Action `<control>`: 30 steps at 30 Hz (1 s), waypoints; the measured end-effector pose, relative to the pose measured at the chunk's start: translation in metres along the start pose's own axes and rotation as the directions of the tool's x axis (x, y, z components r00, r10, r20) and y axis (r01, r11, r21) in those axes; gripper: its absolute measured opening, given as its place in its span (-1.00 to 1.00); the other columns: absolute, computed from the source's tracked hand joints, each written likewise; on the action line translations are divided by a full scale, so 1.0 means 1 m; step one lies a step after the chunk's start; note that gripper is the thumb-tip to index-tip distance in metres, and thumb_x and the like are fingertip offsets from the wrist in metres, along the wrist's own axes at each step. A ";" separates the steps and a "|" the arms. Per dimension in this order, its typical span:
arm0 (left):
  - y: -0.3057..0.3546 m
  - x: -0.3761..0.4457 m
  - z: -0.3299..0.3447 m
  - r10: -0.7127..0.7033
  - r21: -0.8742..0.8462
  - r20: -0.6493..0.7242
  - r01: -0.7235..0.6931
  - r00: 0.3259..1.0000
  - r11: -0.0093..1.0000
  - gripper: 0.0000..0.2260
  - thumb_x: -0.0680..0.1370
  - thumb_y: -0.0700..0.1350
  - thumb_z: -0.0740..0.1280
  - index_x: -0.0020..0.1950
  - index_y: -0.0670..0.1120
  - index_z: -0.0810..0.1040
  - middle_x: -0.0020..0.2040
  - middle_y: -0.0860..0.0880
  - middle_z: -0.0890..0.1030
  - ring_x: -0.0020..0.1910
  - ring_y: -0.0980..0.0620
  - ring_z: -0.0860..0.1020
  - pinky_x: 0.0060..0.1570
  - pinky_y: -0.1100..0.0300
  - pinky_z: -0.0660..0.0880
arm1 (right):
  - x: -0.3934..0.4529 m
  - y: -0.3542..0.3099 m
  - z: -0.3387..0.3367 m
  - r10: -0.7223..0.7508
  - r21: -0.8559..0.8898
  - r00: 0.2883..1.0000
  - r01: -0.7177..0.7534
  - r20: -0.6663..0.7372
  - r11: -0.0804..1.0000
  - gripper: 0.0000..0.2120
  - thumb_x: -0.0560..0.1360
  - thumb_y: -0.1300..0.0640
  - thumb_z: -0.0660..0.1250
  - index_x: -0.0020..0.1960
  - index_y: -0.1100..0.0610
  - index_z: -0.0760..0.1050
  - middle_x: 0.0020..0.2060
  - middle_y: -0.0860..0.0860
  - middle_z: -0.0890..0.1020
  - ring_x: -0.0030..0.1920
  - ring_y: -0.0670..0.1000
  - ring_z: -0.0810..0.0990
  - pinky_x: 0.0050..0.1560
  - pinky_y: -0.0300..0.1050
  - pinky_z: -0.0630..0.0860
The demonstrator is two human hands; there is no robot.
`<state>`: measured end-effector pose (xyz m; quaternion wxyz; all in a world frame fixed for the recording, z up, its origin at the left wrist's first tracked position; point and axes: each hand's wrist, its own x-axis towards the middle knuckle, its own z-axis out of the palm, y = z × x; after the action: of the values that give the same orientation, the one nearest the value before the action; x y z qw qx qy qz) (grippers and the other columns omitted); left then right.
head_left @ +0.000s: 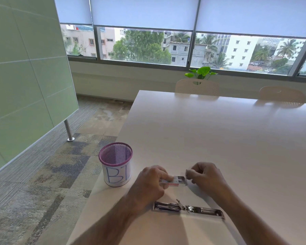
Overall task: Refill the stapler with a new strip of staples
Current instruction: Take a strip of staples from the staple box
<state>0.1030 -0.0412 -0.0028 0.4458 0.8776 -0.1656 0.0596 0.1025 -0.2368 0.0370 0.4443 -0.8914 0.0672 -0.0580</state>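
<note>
Staples come first: I judge the step in hand to be getting a fresh strip out of the small white-and-red cardboard staple box [173, 181], which sits on the pale glossy table [219, 138] between my two hands. My left hand [148, 184] has its fingers curled over the box's left end, pinning and gripping it. My right hand [204, 175] is curled at the box's right end, its fingertips pinching the small pale open flap or tray end there [185, 174]; whether a strip is already between them I cannot tell, as the detail is too small.

Nearer to me lies the silver metal stapler [188, 209], swung fully open and flat on the table, its magazine channel facing up, untouched by either hand. It looks ready to be loaded.

Next, as I see it, a single strip has to be drawn clear of the box without breaking, carried down to the open channel, laid in legs down, and the stapler closed.

Left of the box stands a purple-rimmed mesh cup with a white paper label [116, 163].
</note>
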 end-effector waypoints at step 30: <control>0.005 -0.003 -0.007 0.051 0.026 -0.008 -0.051 0.999 0.998 -0.67 0.42 -0.23 0.45 0.13 0.07 0.69 -0.01 0.16 0.68 -0.04 0.23 0.62 -0.01 0.36 0.55 | -0.005 0.004 0.017 -0.198 0.096 0.980 0.201 -0.033 0.975 -0.84 0.27 0.19 0.50 -0.43 0.02 0.59 -0.61 -0.14 0.49 -0.55 -0.21 0.35 -0.51 -0.35 0.28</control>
<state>0.0988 -0.0379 0.0048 0.4334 0.8786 -0.1852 0.0768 0.0997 -0.2244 0.0235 0.4790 -0.8699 -0.0204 -0.1158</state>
